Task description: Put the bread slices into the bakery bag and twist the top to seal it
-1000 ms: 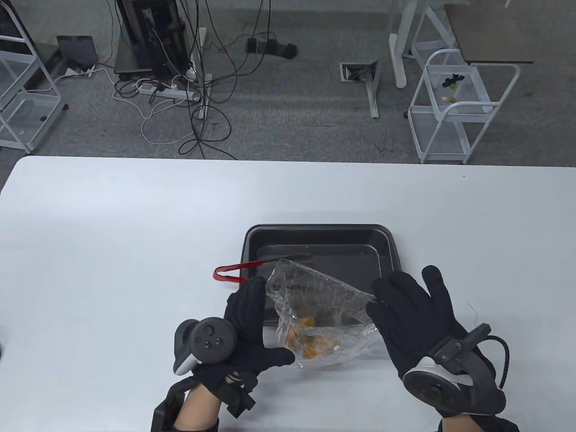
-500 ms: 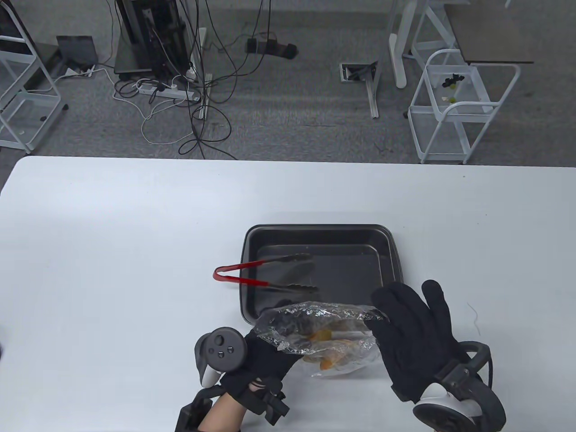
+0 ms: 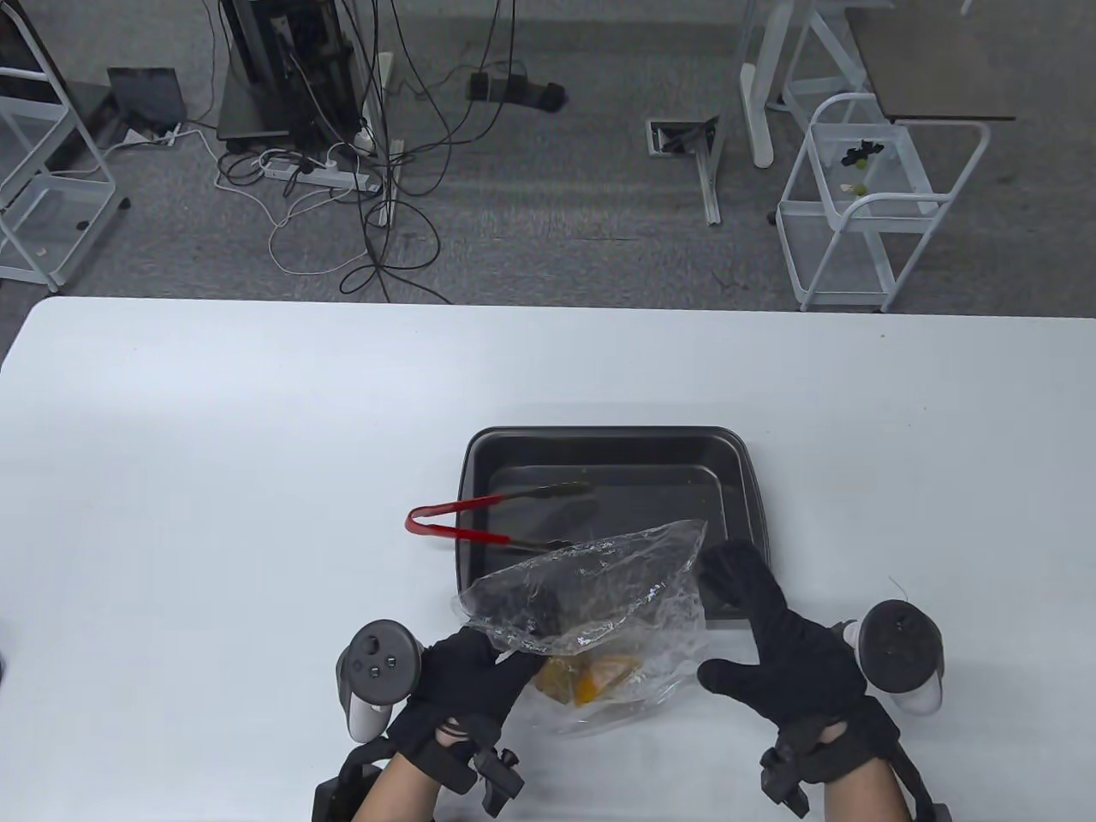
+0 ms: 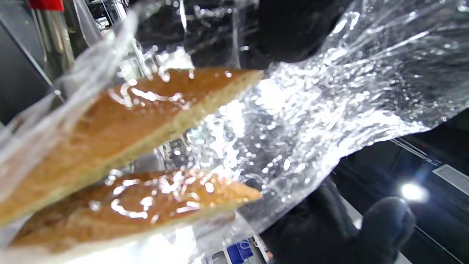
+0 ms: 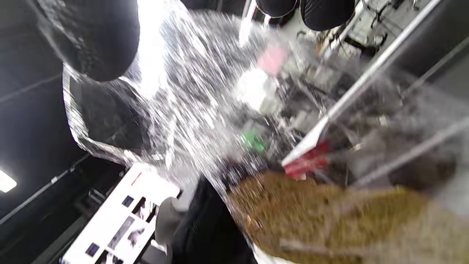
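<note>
A clear plastic bakery bag (image 3: 616,574) hangs between my hands at the table's front, over the near edge of the tray. Two golden-brown bread slices (image 3: 591,681) lie in its lower part, large in the left wrist view (image 4: 121,121) and blurred in the right wrist view (image 5: 311,212). My left hand (image 3: 505,638) grips the bag's left edge, its fingers (image 3: 522,610) dark through the plastic. My right hand (image 3: 717,612) holds the right edge, fingers at the upper corner and thumb spread low. The crinkled film (image 4: 311,110) fills both wrist views.
A dark baking tray (image 3: 599,435) sits just beyond the bag. Red-handled tongs (image 3: 462,522) lie across its left rim, tips inside. The white table (image 3: 214,471) stretches left and back. Carts and cables stand on the floor beyond.
The bag has swung round: its loose end dropped flat, then rose over the tray's near edge. My right wrist rolled, tracker now at the right. My left hand slid slightly left.
</note>
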A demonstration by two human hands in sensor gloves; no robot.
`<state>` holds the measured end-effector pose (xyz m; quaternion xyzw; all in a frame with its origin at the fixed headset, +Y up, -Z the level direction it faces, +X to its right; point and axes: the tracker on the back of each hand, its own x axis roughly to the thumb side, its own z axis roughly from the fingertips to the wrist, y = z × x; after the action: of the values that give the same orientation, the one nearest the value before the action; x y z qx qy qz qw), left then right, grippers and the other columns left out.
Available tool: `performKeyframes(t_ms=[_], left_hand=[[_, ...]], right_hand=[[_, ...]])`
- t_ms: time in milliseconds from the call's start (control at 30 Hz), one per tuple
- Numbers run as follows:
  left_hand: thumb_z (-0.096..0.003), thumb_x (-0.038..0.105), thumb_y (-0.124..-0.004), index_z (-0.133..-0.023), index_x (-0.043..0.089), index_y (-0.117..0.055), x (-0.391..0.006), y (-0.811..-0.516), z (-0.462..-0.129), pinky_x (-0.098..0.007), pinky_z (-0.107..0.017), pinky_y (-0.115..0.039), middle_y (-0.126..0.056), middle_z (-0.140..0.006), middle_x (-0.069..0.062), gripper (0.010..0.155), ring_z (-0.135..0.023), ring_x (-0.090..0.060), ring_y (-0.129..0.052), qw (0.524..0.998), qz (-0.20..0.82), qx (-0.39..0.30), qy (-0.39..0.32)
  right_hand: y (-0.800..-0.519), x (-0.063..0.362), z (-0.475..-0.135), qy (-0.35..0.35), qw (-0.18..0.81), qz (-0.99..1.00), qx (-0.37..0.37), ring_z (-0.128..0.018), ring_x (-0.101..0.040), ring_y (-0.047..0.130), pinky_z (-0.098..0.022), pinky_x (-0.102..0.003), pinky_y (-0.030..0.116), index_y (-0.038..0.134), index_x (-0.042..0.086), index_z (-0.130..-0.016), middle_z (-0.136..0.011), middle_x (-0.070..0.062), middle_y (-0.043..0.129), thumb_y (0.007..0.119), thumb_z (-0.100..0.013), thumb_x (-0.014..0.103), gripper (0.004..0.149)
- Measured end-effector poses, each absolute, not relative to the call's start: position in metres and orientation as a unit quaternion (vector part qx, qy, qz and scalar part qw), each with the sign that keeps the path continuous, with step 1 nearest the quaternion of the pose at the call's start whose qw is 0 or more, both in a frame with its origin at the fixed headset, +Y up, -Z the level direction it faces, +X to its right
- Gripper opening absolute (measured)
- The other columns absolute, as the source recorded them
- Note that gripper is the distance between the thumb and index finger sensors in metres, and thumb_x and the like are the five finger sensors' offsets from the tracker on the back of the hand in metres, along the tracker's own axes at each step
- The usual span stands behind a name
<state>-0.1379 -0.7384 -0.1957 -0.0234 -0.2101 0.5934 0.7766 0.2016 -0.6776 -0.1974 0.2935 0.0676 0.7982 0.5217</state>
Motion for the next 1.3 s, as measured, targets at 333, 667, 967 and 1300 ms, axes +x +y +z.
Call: performKeyframes(t_ms=[333, 667, 967, 1300], left_hand=[[-0.0492, 0.045, -0.082, -0.085, 0.033, -0.086, -0.145, -0.734, -0.194, -0.068, -0.083, -0.041, -0.083, -0.103, -0.002, 0.038, -0.104, -0.037, -0.076, 0.776, 0.589, 0.002, -0.226], [-0.0367, 0.076, -0.087, -0.114, 0.021, -0.010, -0.139, -0.731, -0.193, -0.073, -0.082, -0.020, -0.027, -0.125, -0.015, 0.122, -0.116, -0.055, -0.035, 0.736, 0.575, -0.156, -0.321], [-0.0342, 0.073, -0.091, -0.113, 0.016, -0.018, -0.111, -0.719, -0.175, -0.072, -0.083, -0.030, -0.041, -0.122, -0.014, 0.122, -0.113, -0.052, -0.051, 0.803, 0.500, -0.075, -0.316], [-0.0411, 0.056, -0.097, -0.112, 0.017, -0.026, -0.086, -0.720, -0.162, -0.069, -0.083, -0.041, -0.060, -0.113, -0.006, 0.108, -0.104, -0.037, -0.074, 0.864, 0.426, 0.010, -0.269]], right_hand=[[-0.687, 0.190, -0.197, -0.036, 0.488, 0.834, 0.255, -0.074, -0.046, 0.096, -0.065, -0.074, 0.053, 0.094, 0.011, -0.076, -0.078, -0.016, 0.102, 0.091, -0.044, 0.034, 0.040], [-0.688, 0.176, -0.180, -0.047, 0.491, 0.825, 0.277, -0.074, -0.046, 0.096, -0.066, -0.073, 0.053, 0.094, 0.012, -0.077, -0.078, -0.016, 0.102, 0.090, -0.045, 0.033, 0.039], [-0.687, 0.141, -0.163, -0.074, 0.491, 0.830, 0.255, -0.073, -0.046, 0.096, -0.065, -0.073, 0.053, 0.094, 0.010, -0.076, -0.076, -0.017, 0.103, 0.090, -0.045, 0.033, 0.039], [-0.693, 0.111, -0.156, -0.034, 0.495, 0.833, 0.243, -0.072, -0.050, 0.094, -0.064, -0.073, 0.055, 0.091, 0.006, -0.078, -0.078, -0.022, 0.100, 0.087, -0.047, 0.040, 0.046]])
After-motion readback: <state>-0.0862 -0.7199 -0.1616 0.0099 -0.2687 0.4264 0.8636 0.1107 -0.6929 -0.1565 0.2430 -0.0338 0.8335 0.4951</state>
